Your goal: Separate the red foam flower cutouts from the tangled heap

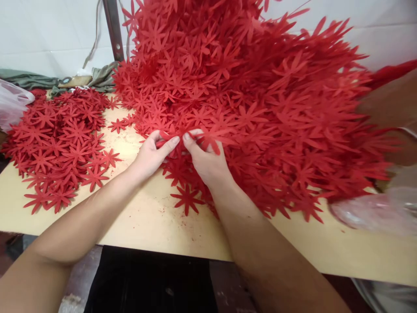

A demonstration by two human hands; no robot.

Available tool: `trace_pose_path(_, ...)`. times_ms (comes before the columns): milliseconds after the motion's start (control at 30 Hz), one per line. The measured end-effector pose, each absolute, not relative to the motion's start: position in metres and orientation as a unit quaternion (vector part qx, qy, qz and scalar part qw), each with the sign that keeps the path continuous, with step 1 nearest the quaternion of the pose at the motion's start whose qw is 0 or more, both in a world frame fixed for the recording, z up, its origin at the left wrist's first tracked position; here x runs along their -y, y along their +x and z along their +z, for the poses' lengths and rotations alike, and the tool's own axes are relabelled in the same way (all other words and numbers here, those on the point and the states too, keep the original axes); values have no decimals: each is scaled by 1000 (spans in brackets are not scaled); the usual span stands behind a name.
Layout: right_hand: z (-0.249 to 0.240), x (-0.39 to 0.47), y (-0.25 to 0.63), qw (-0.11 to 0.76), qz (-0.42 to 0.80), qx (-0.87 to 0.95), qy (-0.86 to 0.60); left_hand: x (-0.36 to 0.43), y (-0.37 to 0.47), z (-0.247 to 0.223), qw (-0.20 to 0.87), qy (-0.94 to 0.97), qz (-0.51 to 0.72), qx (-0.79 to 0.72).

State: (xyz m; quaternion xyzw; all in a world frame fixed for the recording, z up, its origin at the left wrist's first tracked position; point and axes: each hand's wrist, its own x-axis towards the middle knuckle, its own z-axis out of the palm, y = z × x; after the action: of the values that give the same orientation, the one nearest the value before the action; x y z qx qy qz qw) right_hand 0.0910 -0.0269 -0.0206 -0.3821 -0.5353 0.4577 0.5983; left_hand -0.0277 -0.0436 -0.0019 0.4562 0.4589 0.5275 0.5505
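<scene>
Red petals (216,135) are pinched by the left hand (150,154) and right hand (208,164), with plastic bags (12,103), insides unclear, on both sides.

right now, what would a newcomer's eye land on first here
Probably the huge heap of red flower shapes, filling the middle and right of the table. Next, the left hand and right hand, close together at its front edge with red petals, then the smaller red pile on the left.
</scene>
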Motion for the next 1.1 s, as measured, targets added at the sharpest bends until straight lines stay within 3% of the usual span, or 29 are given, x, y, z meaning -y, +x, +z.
trace_pose_path(233,-21,28,91,595,370,594,-395,41,-28,-3,590,435,512,-448)
trace_pose_path(633,-30,4,117,658,394,476,-431,36,-33,-2,556,381,551,-492)
trace_pose_path(733,-35,4,119,643,332,543,-426,37,-32,-1,553,387,558,-483)
trace_pose_path(900,-24,25,106,548,163,692,-441,36,-32,2,534,410,556,-487)
trace_pose_path(1100,-18,36,89,544,396,630,-388,34,-32,-3,470,481,526,-520)
